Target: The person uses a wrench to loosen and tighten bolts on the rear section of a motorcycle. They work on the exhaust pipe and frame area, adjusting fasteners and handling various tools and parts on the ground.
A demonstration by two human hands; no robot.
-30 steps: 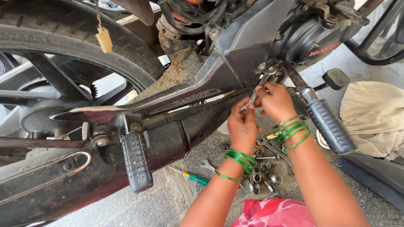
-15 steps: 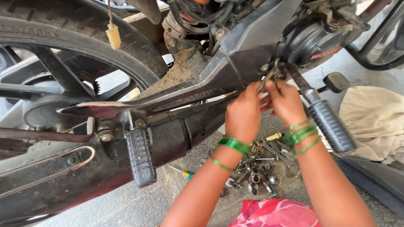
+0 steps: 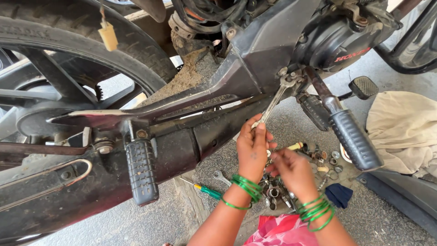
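My left hand [image 3: 253, 148] grips the lower end of a slim steel spanner [image 3: 274, 103]. Its head sits on a bolt [image 3: 287, 82] on the black motorcycle frame [image 3: 255, 50], near the engine cover [image 3: 337, 41]. My right hand [image 3: 291, 171] hovers just below and to the right of the left one, fingers loosely curled, holding nothing that I can see. Both wrists wear green bangles. Under the hands lies a heap of sockets, nuts and bolts [image 3: 314, 157] on the ground.
A ribbed kick lever [image 3: 353, 136] juts down to the right of my hands, and a footpeg [image 3: 142, 171] hangs at the left. The rear wheel [image 3: 68, 50] fills the upper left. A green-handled screwdriver [image 3: 207, 191], a small spanner [image 3: 222, 177] and a beige cloth [image 3: 405, 132] lie on the ground.
Both hands have dropped away from the bolt area. The left hand now holds the spanner by its tail end, and the right hand has let go and moved lower.
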